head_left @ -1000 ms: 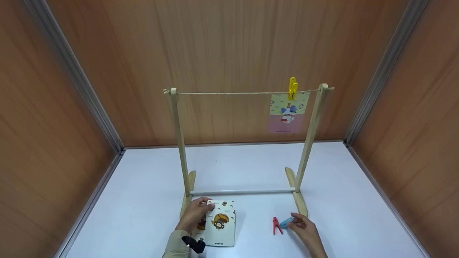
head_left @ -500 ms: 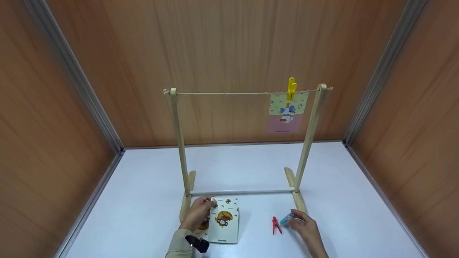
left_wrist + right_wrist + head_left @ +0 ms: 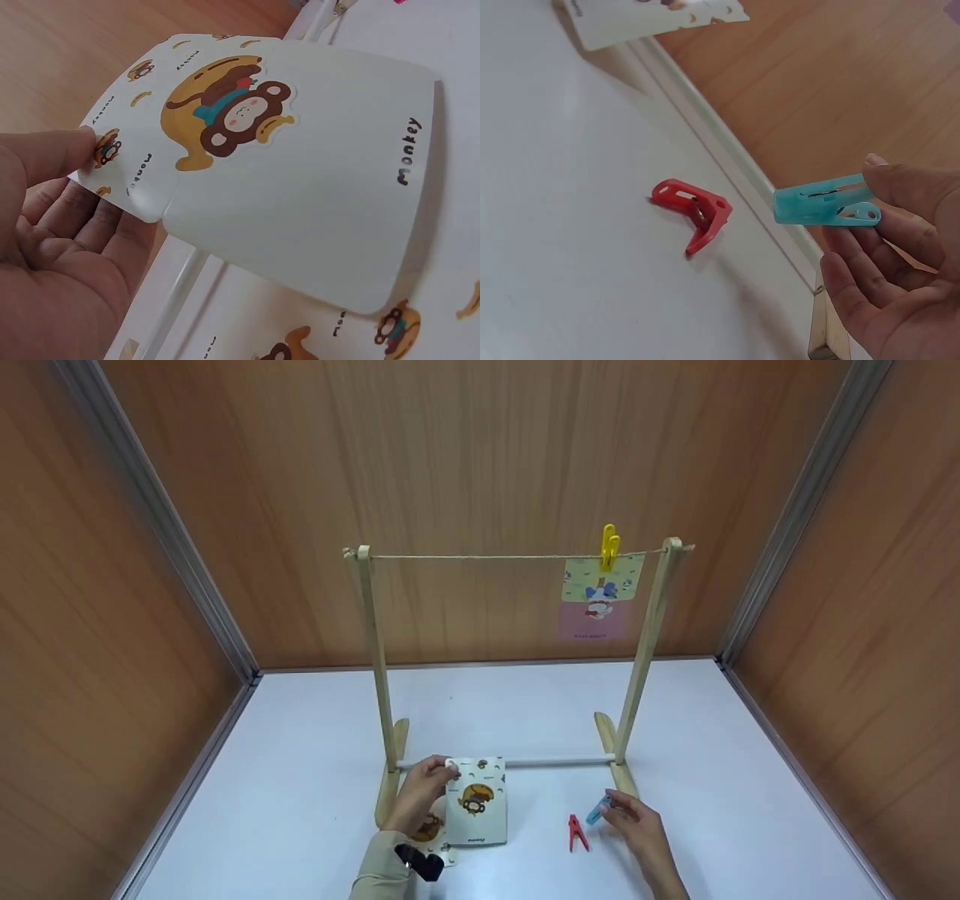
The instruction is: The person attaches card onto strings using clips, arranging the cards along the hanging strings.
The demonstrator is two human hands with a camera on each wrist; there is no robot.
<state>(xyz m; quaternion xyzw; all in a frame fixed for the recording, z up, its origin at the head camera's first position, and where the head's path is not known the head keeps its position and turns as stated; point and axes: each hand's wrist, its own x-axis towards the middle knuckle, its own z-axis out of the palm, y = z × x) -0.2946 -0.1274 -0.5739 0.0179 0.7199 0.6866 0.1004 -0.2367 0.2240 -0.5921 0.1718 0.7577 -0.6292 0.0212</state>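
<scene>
My left hand pinches the top left corner of a white monkey card, thumb on its printed face. In the left wrist view the card is raised at a slant, with "monkey" lettered along one end. Beneath it a second monkey-print card lies on the table, partly covered by the hand and the raised card. My right hand holds a light blue clothespin between thumb and fingers by its handle end. A red clothespin lies on the white table left of that hand.
A wooden stand with two posts carries a string across its top. A yellow clothespin fastens a green and pink card near the right post. A white bar joins the stand's feet. Wood-grain panels enclose the table.
The left hand has lifted the monkey card up and to the right, uncovering more of the card below. The right hand has moved slightly away from me with the blue clothespin.
</scene>
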